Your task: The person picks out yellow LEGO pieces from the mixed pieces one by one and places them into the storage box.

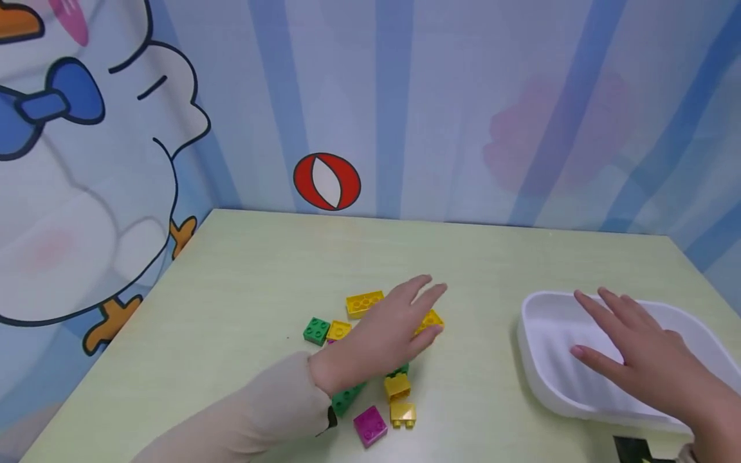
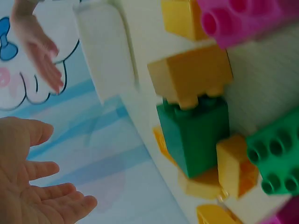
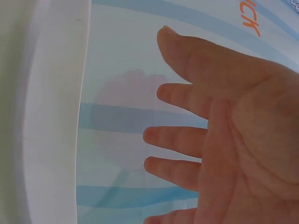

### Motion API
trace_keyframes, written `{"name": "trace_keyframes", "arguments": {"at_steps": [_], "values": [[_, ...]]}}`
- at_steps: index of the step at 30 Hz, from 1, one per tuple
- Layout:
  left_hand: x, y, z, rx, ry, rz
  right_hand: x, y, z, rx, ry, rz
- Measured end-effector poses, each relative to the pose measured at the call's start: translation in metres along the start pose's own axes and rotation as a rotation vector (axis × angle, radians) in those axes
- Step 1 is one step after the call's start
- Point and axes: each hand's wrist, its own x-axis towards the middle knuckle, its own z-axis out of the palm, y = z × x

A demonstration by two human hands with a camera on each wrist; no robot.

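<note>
My left hand (image 1: 389,331), fingers spread and holding nothing, hovers over a loose group of toy building bricks and hides some of them. Around it lie a green brick (image 1: 316,331), a yellow brick (image 1: 363,304) and a magenta brick (image 1: 370,426). In the left wrist view, a yellow brick (image 2: 189,72) sits on a tall green brick (image 2: 195,135), and the left palm (image 2: 35,186) is bare. Above the white plastic tub (image 1: 556,402) my right hand (image 1: 642,354) is stretched out. Its palm (image 3: 243,140) and straight fingers hold nothing in the right wrist view.
The pale table (image 1: 243,276) carries the bricks at its middle and the tub at its right. A striped cloth backdrop (image 1: 440,116) with a printed ball (image 1: 327,181) and a cartoon duck stands along the back and left edges.
</note>
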Motion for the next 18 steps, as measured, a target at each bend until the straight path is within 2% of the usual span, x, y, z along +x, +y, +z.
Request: {"name": "trace_keyframes", "arguments": {"at_steps": [3, 5, 7, 10, 14, 18], "values": [[0.007, 0.010, 0.005, -0.027, -0.049, 0.032, -0.001, 0.003, 0.000, -0.006, 0.004, 0.003], [0.011, 0.015, 0.007, -0.103, -0.081, 0.036, -0.002, 0.005, -0.001, -0.024, -0.001, 0.014], [0.016, 0.019, 0.009, -0.216, -0.120, 0.016, -0.003, 0.008, -0.001, -0.043, 0.000, 0.022], [0.023, 0.022, 0.013, -0.419, -0.178, -0.061, -0.005, 0.014, -0.001, -0.078, 0.008, 0.031], [0.031, 0.027, 0.019, -0.686, -0.245, -0.203, -0.010, 0.021, 0.001, -0.099, 0.044, 0.021], [0.037, 0.031, 0.026, -0.943, -0.281, -0.316, -0.014, 0.026, 0.002, -0.110, 0.068, 0.023]]}}
